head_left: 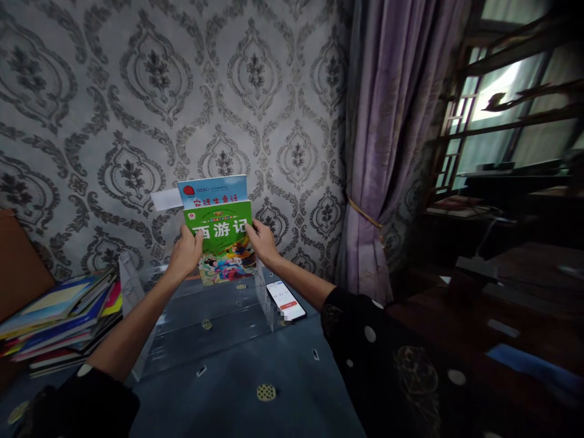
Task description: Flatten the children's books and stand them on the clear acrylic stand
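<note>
A green-covered book (pixel 223 243) with large white characters and colourful figures is held upright between both hands. My left hand (pixel 186 250) grips its left edge, thumb on the cover. My right hand (pixel 263 239) pinches the right edge in the same way. Behind the green book, a blue book (pixel 212 190) with red lettering sticks up; whether my fingers also hold it is hidden. A white paper-like piece (pixel 166 199) juts out left of the blue book. Below the books stands a clear plastic rack (pixel 132 292) on the table.
Several books and magazines (pixel 68 310) are piled at the left, beside a brown board (pixel 22 261). A lit phone (pixel 286 300) rests against the rack's right side. The blue tablecloth (pixel 237 401) reaches a patterned wall; a purple curtain (pixel 383 121) hangs at the right.
</note>
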{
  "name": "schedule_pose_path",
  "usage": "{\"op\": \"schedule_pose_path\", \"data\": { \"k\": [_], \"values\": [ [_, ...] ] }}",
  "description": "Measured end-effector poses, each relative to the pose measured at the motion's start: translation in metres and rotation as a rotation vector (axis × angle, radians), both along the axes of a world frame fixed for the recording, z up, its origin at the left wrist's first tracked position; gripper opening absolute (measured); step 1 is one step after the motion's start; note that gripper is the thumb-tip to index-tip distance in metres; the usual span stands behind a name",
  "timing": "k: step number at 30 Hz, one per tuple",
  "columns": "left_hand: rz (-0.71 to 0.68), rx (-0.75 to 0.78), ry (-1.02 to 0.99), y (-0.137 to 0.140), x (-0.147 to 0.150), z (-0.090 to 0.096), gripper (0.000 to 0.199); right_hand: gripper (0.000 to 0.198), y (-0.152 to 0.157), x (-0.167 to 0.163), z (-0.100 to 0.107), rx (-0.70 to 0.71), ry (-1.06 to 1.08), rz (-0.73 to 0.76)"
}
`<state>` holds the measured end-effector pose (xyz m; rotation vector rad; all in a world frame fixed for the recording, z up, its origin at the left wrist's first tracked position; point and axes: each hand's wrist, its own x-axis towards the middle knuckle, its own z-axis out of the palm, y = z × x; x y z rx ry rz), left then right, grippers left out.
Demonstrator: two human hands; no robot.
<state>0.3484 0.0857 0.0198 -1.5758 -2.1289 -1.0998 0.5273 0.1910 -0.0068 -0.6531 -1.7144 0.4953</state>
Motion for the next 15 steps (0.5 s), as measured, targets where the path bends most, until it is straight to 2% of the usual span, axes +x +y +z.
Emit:
{"op": "schedule_pose_path", "data": {
  "k": [7,15],
  "values": [
    [-0.074,0.006,-0.004,-0.004,-0.004,0.002,0.037,0.037,0.000,0.000,0.001,-0.037,-0.028,-0.001],
    [-0.193,0.118,-0.024,-0.008,-0.013,-0.004,0.041,0.040,-0.004,0.001,-0.001,-0.038,-0.026,0.006]
  ]
}}
